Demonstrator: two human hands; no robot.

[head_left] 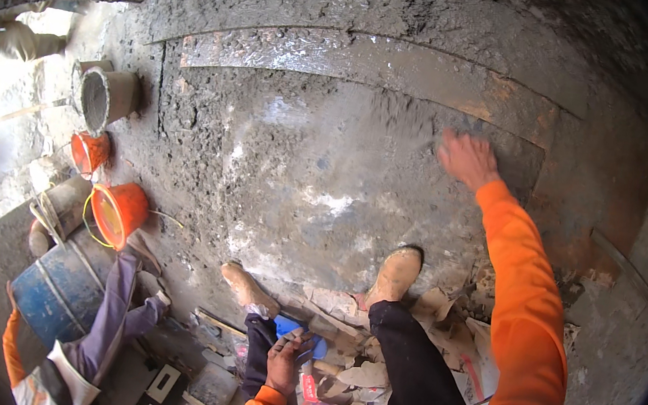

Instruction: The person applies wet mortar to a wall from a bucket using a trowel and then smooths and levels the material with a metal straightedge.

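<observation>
My right hand point(469, 157) reaches out over the grey mortar surface point(306, 152), just below a long flat strip point(310, 53) smeared with mortar. Its fingers are smeared by motion. Beside them, dark streaks of loose grey material blur across the surface. Low in the view, by my left leg, my left hand point(282, 367) is closed, fingers bent against a blue plastic thing point(314, 345) that looks like a shallow pan. The hand covers part of it, so its full shape is hidden.
Torn paper and scraps point(367, 376) lie around my boots point(398, 272). At left stand an orange bucket point(119, 214), a smaller orange bucket point(89, 152) and a mortar-caked bucket point(110, 99). A co-worker's arm point(13, 346) touches a blue drum point(58, 295). Another person point(16, 42) is farther off.
</observation>
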